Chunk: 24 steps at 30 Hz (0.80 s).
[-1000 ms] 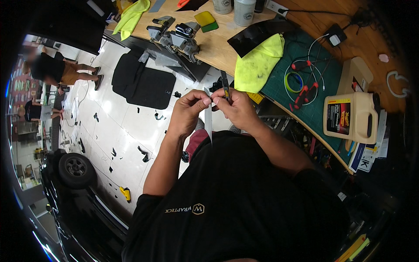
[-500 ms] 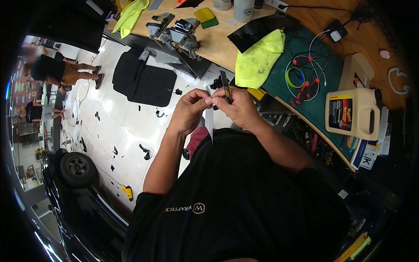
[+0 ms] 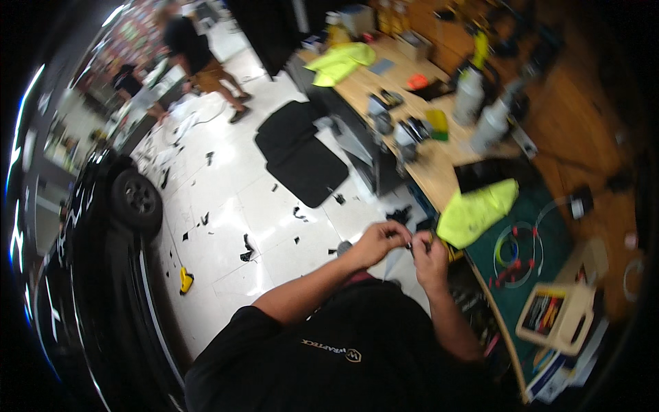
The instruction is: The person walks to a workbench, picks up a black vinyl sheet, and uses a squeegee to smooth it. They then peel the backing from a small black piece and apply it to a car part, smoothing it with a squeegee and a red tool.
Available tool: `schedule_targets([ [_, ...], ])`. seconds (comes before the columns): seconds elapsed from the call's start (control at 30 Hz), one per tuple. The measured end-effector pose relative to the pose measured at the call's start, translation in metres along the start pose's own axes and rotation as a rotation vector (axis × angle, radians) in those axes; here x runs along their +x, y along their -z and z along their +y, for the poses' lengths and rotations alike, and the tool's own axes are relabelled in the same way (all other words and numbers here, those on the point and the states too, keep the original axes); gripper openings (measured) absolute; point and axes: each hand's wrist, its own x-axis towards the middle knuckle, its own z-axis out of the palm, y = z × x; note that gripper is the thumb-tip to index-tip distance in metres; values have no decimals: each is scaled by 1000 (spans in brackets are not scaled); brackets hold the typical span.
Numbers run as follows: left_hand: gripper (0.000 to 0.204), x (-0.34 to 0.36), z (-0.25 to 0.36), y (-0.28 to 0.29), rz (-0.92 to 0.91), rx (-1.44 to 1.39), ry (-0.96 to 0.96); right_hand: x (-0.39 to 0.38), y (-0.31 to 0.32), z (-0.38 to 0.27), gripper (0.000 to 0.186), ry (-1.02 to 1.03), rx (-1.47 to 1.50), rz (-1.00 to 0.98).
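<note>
My left hand (image 3: 382,244) is held over the floor by the bench, its thumb and fingers pinched together. Beneath it a pale thin strip (image 3: 394,264) shows, blurred. Close on its right, my right hand (image 3: 430,261) is closed with the thumb up. Half a second ago it plainly held a black-and-yellow utility knife; now only a dark and yellow bit shows at the fingers. The fingertips of both hands nearly meet, and motion blur hides the detail between them.
Right of my hands, the workbench holds a yellow-green cloth (image 3: 478,211), a green cutting mat (image 3: 549,237) and a beige jug (image 3: 555,317). A black car (image 3: 103,288) stands at left. Black mats (image 3: 302,154) and scraps lie on the floor. Two people stand at the far left.
The view has swung, so the bench and car sit differently in it. My hands now appear lower and further right, still close together; the pale strip and knife show less plainly.
</note>
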Motion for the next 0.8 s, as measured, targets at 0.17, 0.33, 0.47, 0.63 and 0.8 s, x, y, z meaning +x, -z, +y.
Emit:
schedule_targets([
  [0.17, 13, -14, 16, 27, 326, -138, -9, 7, -18, 33, 7, -87, 405, 149],
  [0.33, 8, -44, 53, 136, 757, -360, -305, 40, 57, 80, 15, -181, 397, 331],
  [0.47, 11, -95, 89, 181, 903, -266, -403, 71, 148, 85, 28, -100, 120, 546],
  [0.63, 13, -116, 62, 171, 949, 211, -258, 117, 247, 92, 39, 54, -870, 622],
  [0.8, 11, -92, 37, 138, 631, 62, -119, 122, 252, 79, 39, -137, -1001, 534],
])
